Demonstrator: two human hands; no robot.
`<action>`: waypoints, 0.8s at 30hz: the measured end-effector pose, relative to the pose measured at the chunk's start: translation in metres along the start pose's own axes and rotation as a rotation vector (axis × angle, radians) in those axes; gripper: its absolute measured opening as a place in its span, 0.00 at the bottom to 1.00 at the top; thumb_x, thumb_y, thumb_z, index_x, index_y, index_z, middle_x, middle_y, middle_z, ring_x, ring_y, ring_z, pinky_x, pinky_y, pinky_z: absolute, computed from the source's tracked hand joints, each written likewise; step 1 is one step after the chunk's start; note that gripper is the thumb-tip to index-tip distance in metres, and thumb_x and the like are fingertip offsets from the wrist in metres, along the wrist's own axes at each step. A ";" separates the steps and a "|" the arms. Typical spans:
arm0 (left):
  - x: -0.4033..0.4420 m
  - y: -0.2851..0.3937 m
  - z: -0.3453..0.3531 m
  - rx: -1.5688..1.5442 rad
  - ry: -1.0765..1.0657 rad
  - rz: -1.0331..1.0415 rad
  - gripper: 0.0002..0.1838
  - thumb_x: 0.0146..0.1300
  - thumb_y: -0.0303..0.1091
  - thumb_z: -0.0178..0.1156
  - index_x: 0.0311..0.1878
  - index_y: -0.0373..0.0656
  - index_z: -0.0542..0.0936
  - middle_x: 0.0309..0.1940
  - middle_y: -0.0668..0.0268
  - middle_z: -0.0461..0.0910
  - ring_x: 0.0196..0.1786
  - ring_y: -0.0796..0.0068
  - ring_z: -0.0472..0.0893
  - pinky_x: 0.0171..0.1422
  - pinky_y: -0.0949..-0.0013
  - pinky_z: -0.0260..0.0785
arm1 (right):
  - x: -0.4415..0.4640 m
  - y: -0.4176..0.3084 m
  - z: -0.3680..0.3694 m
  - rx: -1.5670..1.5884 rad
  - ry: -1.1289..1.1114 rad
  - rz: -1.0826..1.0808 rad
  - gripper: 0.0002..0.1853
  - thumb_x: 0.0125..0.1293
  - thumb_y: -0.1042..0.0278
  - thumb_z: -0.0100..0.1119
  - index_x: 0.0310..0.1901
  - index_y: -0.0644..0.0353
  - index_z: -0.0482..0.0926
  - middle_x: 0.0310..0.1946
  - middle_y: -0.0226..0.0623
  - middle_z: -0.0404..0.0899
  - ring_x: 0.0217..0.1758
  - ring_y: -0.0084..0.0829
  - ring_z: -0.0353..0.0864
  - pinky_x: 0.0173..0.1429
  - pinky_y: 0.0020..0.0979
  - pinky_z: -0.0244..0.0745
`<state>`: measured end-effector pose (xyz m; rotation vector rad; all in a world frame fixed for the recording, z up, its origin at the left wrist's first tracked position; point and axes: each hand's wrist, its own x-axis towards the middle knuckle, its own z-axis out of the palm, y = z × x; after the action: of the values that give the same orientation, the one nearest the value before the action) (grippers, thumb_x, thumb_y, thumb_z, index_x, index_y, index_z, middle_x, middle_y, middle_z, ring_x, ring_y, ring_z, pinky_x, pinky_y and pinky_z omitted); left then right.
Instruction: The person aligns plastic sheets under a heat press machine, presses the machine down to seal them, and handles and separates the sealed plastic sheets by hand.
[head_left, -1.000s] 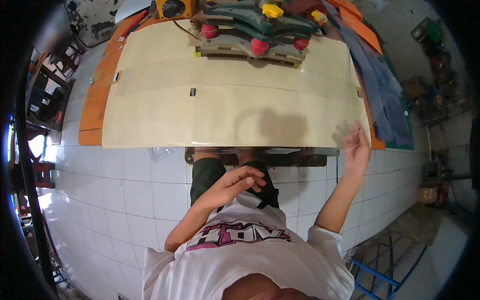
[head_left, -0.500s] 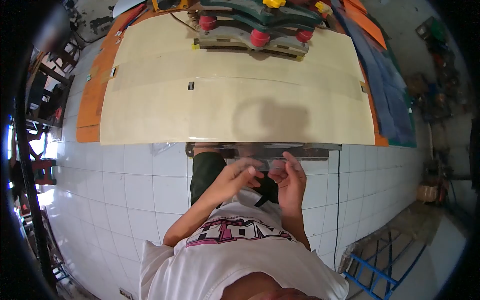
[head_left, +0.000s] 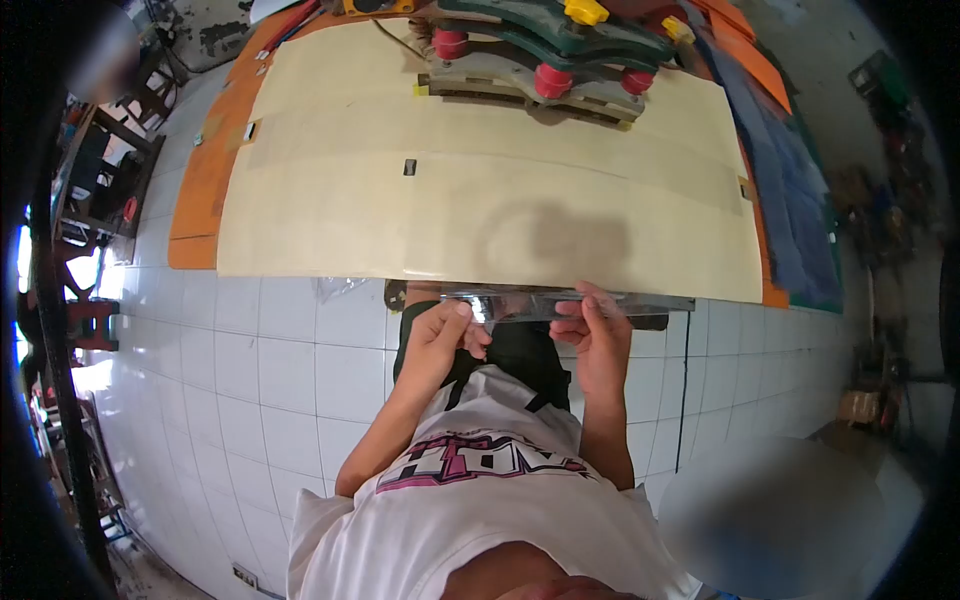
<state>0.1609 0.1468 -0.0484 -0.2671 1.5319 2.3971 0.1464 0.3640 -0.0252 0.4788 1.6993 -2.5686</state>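
Just off the near edge of the table, my left hand (head_left: 440, 332) and my right hand (head_left: 598, 338) grip a strip of clear, shiny plastic (head_left: 525, 307), one at each side. The left thumb and fingers pinch its left end, where light glints. On the right, thumb and forefinger close over the plastic. It is see-through, so I cannot tell whether it is a bag or a flat sheet. It is held above my lap, in front of a dark bar under the table edge.
A cream sheet (head_left: 330, 220) covers most of the orange tabletop (head_left: 195, 235). A green and grey device (head_left: 560, 50) with red feet and yellow knobs stands at the back. Blue translucent sheeting (head_left: 785, 210) lies on the right. A blurred, rounded grey shape (head_left: 770, 515) covers the lower right.
My hands have moved apart, and the clear plastic is now stretched between them. The table has shifted slightly in view. The blurred grey shape has appeared at lower right, over the blue metal frame.
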 end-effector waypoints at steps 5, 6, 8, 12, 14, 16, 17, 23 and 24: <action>-0.001 0.002 -0.010 0.072 -0.005 0.039 0.20 0.75 0.43 0.50 0.34 0.36 0.78 0.28 0.60 0.82 0.28 0.76 0.80 0.37 0.74 0.73 | 0.000 0.006 0.004 0.018 0.049 -0.011 0.17 0.73 0.63 0.52 0.56 0.67 0.75 0.34 0.44 0.84 0.28 0.33 0.86 0.33 0.31 0.85; -0.002 0.002 -0.010 0.108 -0.091 0.029 0.20 0.75 0.42 0.49 0.35 0.34 0.78 0.28 0.59 0.83 0.28 0.76 0.80 0.38 0.74 0.73 | 0.000 0.002 0.003 0.019 0.052 -0.011 0.17 0.73 0.63 0.52 0.56 0.67 0.75 0.34 0.44 0.84 0.28 0.33 0.86 0.33 0.31 0.85; -0.003 0.003 -0.013 0.170 -0.284 0.002 0.20 0.76 0.41 0.48 0.41 0.30 0.79 0.31 0.57 0.83 0.31 0.74 0.82 0.40 0.74 0.73 | 0.003 -0.015 -0.006 -0.238 0.257 -0.116 0.19 0.74 0.62 0.52 0.60 0.65 0.73 0.36 0.46 0.84 0.30 0.31 0.86 0.34 0.30 0.83; -0.006 0.006 -0.003 0.277 -0.405 -0.040 0.22 0.77 0.42 0.45 0.47 0.28 0.77 0.34 0.58 0.83 0.40 0.70 0.83 0.47 0.70 0.74 | 0.007 -0.077 -0.048 -0.539 0.411 -0.434 0.17 0.76 0.65 0.47 0.60 0.61 0.75 0.41 0.48 0.84 0.32 0.30 0.85 0.36 0.27 0.81; -0.004 0.009 -0.001 0.305 -0.420 -0.052 0.21 0.77 0.40 0.46 0.48 0.28 0.76 0.35 0.57 0.83 0.40 0.71 0.83 0.47 0.70 0.74 | 0.014 -0.113 -0.095 -0.796 0.473 -0.712 0.16 0.76 0.68 0.46 0.59 0.62 0.76 0.44 0.48 0.83 0.40 0.30 0.85 0.41 0.27 0.81; -0.003 0.009 0.000 0.323 -0.433 -0.069 0.19 0.77 0.38 0.47 0.49 0.28 0.76 0.37 0.57 0.83 0.40 0.71 0.83 0.47 0.70 0.74 | -0.004 -0.159 -0.074 -0.937 0.616 -0.843 0.16 0.75 0.72 0.46 0.58 0.66 0.77 0.47 0.48 0.83 0.47 0.31 0.83 0.47 0.29 0.80; -0.002 0.008 0.000 0.326 -0.428 -0.057 0.18 0.76 0.37 0.48 0.50 0.28 0.76 0.37 0.57 0.83 0.40 0.72 0.82 0.47 0.70 0.74 | -0.011 -0.173 -0.064 -0.942 0.614 -0.848 0.16 0.75 0.72 0.46 0.58 0.66 0.77 0.47 0.48 0.83 0.47 0.31 0.83 0.47 0.29 0.80; 0.002 0.013 0.000 0.335 -0.398 0.016 0.17 0.76 0.36 0.48 0.52 0.29 0.76 0.38 0.57 0.82 0.39 0.71 0.82 0.48 0.69 0.75 | -0.026 -0.165 -0.027 -1.411 0.313 -1.444 0.17 0.66 0.80 0.45 0.53 0.66 0.81 0.47 0.49 0.83 0.49 0.42 0.84 0.56 0.38 0.77; 0.002 0.014 0.000 0.354 -0.401 0.052 0.18 0.76 0.38 0.47 0.53 0.29 0.75 0.39 0.56 0.82 0.40 0.71 0.82 0.49 0.69 0.75 | -0.026 -0.151 -0.018 -1.441 0.175 -1.464 0.18 0.64 0.80 0.47 0.52 0.64 0.82 0.48 0.49 0.83 0.50 0.44 0.83 0.58 0.42 0.76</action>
<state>0.1540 0.1416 -0.0373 0.3125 1.7311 2.0009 0.1468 0.4381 0.1101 -0.9085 3.9346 -0.4211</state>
